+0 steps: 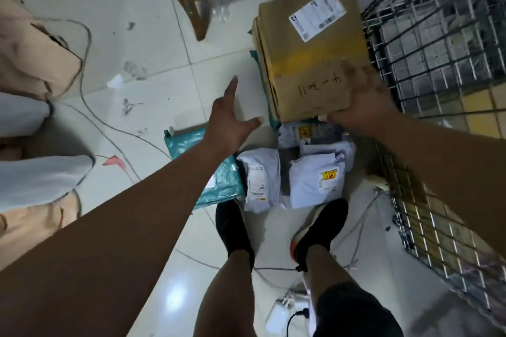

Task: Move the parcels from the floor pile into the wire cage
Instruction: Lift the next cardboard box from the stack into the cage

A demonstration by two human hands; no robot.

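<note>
A brown cardboard box (309, 46) with a white shipping label and handwriting on its near side is held up over the floor pile, next to the wire cage (443, 44) on the right. My right hand (361, 101) grips the box's near right corner. My left hand (230, 120) is spread open just left of the box, touching nothing. Under the box lie grey plastic mailer bags (315, 180), a white mailer (258, 180) and a teal mailer (224, 180), right in front of my feet.
A wooden chair leg (186, 0) stands at the top centre. Thin cables (90, 107) trail across the tiled floor. Beige and grey bundles (30, 63) fill the left side. A white power adapter (279, 314) lies near my right foot. A lowered cage panel (438, 232) runs along the right.
</note>
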